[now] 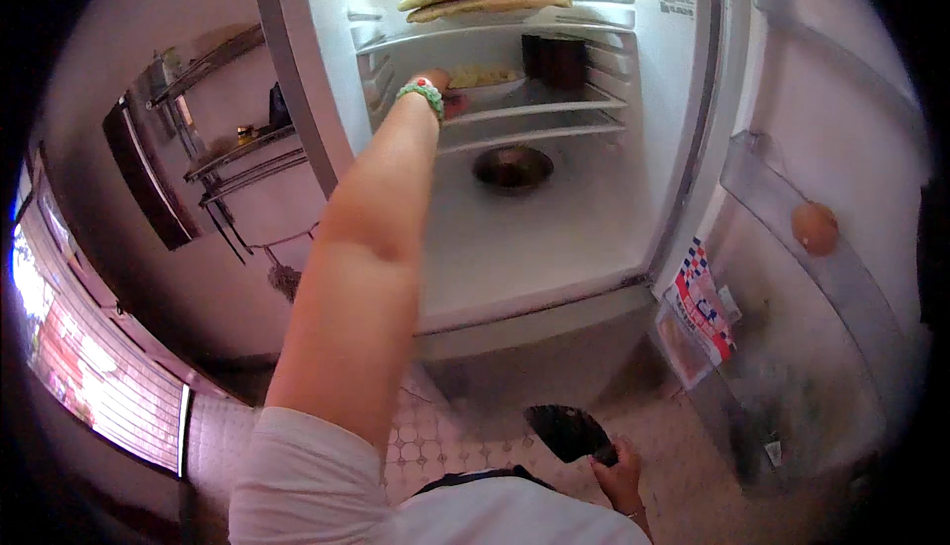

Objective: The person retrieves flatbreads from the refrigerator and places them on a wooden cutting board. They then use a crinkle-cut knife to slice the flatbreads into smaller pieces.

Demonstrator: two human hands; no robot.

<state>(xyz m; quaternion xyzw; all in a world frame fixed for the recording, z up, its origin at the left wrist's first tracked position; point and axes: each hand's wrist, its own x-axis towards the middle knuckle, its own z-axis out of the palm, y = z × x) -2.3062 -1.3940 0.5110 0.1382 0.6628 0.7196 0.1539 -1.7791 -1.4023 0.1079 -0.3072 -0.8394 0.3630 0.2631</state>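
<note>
My left arm reaches into an open white refrigerator, and my left hand (pixel 436 79) is at the left end of a pale dish (pixel 493 90) of yellowish food on a middle shelf. Its fingers are mostly hidden, so its grip cannot be told. Something reddish (pixel 456 106) lies just below that hand. Low in front of my body, my right hand (pixel 620 467) holds a dark, fan-shaped object (pixel 568 432) by its narrow end; its exact kind is unclear.
Flat round items (pixel 486 3) lie stacked on the top shelf. A dark pot (pixel 555 61) stands right of the dish, and a metal bowl (pixel 513 168) lower down. The open door holds an egg (pixel 815 228) and a printed plastic package (pixel 698 315). Wall shelves (pixel 241 152) are at left.
</note>
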